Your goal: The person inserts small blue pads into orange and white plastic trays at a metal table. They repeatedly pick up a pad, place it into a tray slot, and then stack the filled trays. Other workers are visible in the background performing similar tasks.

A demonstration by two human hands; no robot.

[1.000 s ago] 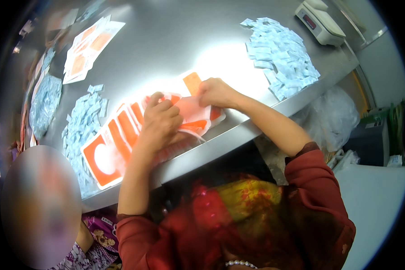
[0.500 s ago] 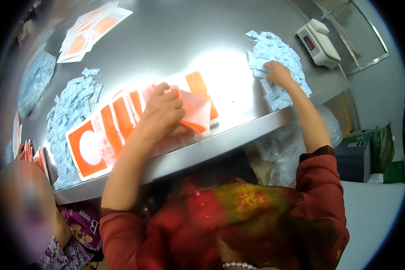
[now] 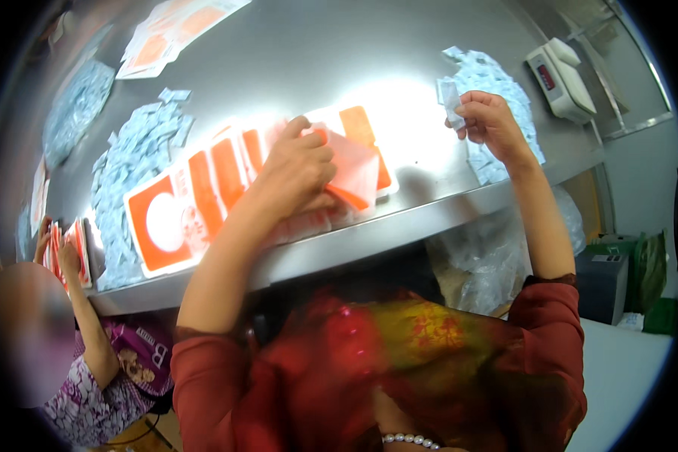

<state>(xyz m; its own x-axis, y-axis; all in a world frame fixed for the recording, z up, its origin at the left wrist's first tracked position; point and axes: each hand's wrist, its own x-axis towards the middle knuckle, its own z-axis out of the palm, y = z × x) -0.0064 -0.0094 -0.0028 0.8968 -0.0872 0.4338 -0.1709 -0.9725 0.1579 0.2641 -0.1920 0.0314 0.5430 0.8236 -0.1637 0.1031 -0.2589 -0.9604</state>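
Note:
A row of overlapping orange-and-white bags (image 3: 156, 254) is fanned along the near side of the metal table. Over its right end, my left hand (image 3: 297, 169) is closed on the top bag (image 3: 352, 167), whose pale, see-through side is lifted and folded. How far that bag's mouth gapes is hidden by my fingers. My right hand (image 3: 493, 124) pinches a small pale blue sachet (image 3: 452, 104) between thumb and fingers. It is raised over the left side of a heap of similar sachets (image 3: 497, 75). A second sachet heap (image 3: 132, 169) spreads left of the bag row.
A co-worker's hands (image 3: 68, 260) handle orange-and-white packs at the far left. Beyond the left heap lie a clear bag of blue sachets (image 3: 79, 105) and more flat bags (image 3: 175, 34). A white scale (image 3: 561, 79) stands at the right. Clear plastic (image 3: 493, 264) hangs below the table edge.
My right hand has come up from the right heap with a sachet in its fingers. My left hand keeps its grip on the bag. The whole view has shifted slightly.

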